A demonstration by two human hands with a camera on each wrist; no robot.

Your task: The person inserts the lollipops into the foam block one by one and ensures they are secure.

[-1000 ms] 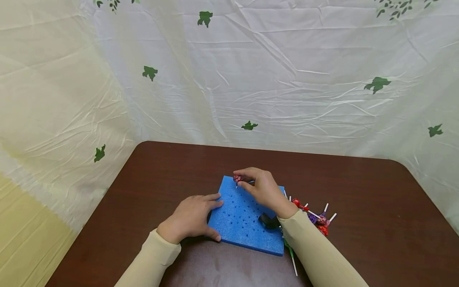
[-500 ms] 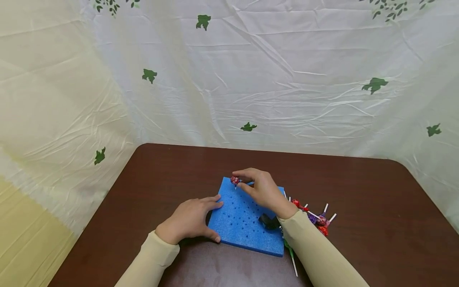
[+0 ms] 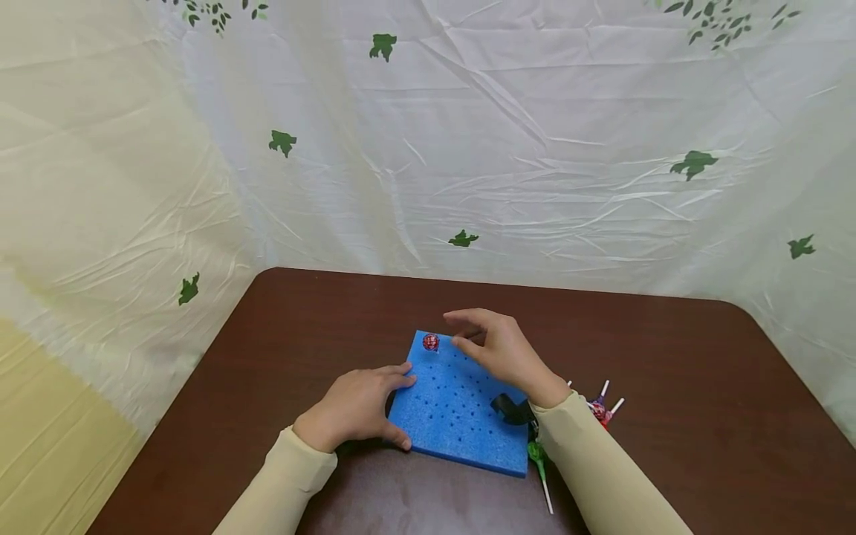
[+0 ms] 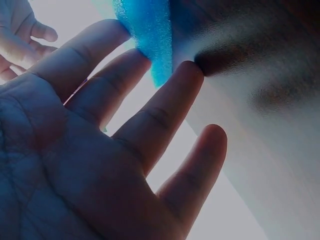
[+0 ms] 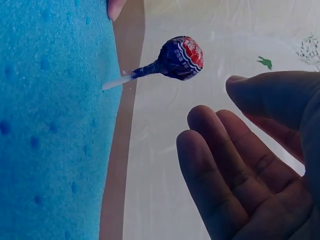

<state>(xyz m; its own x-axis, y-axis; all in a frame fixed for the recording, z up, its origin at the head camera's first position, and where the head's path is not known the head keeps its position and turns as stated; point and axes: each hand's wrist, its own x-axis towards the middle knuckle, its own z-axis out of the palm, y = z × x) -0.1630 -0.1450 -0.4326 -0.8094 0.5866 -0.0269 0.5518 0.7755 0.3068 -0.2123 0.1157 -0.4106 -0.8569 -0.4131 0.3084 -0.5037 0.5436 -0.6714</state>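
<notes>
A blue foam block (image 3: 461,416) with rows of small holes lies on the dark brown table (image 3: 669,386). A red-wrapped lollipop (image 3: 431,342) stands upright in a hole at the block's far left corner; the right wrist view shows the lollipop (image 5: 177,58) with its stick in the foam (image 5: 50,125). My right hand (image 3: 491,349) hovers just right of it, fingers relaxed and apart, holding nothing. My left hand (image 3: 361,405) rests flat against the block's left edge, fingertips (image 4: 192,70) touching the foam (image 4: 150,30).
Several wrapped lollipops (image 3: 602,409) lie on the table right of the block, partly hidden by my right sleeve; a green one (image 3: 538,453) lies by the block's near right corner. A white leaf-print sheet (image 3: 468,148) hangs behind the table.
My right hand pushed the lollipop down into the far left corner hole, then let go and drew back slightly to the right. The left hand stayed put.
</notes>
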